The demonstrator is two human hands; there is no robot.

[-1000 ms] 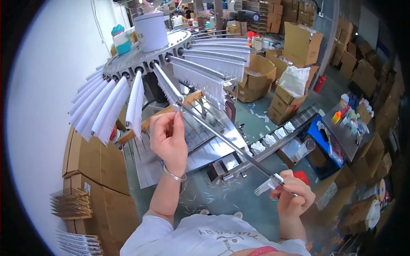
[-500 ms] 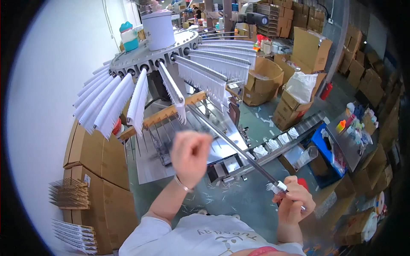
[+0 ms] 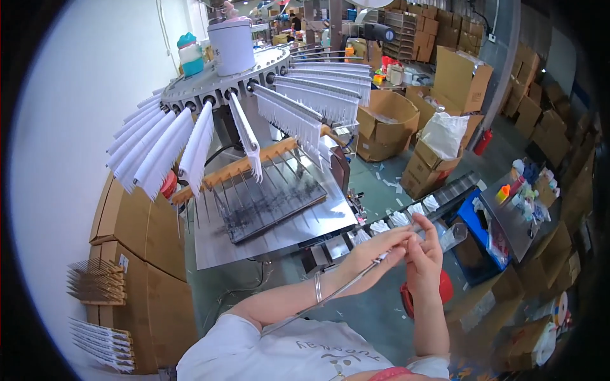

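Observation:
My left hand (image 3: 375,255) is closed around a thin metal rod (image 3: 318,303). From its fingers the rod slants down and left, across my forearm towards my shirt. My right hand (image 3: 424,257) meets the left fingertips, thumb and fingers bent inward and one finger raised. What lies between its fingers is hidden. Beyond my hands stands a round machine head (image 3: 184,95) with radiating rods, many hung with white fringed strips (image 3: 203,136). Below it, a wooden bar with metal pins (image 3: 251,164) lies across a dark plate (image 3: 276,206) on a metal table (image 3: 210,251).
A narrow conveyor (image 3: 445,193) carrying white folded pieces (image 3: 399,218) runs beyond my right hand. Cardboard boxes (image 3: 389,120) stand at the back right and others (image 3: 152,292) at left, beside pin racks (image 3: 95,282). A red stool (image 3: 445,289) is behind my right wrist.
My left hand has moved right to join my right hand and now grips a rod. The rod that stretched from my right hand towards the machine no longer shows there.

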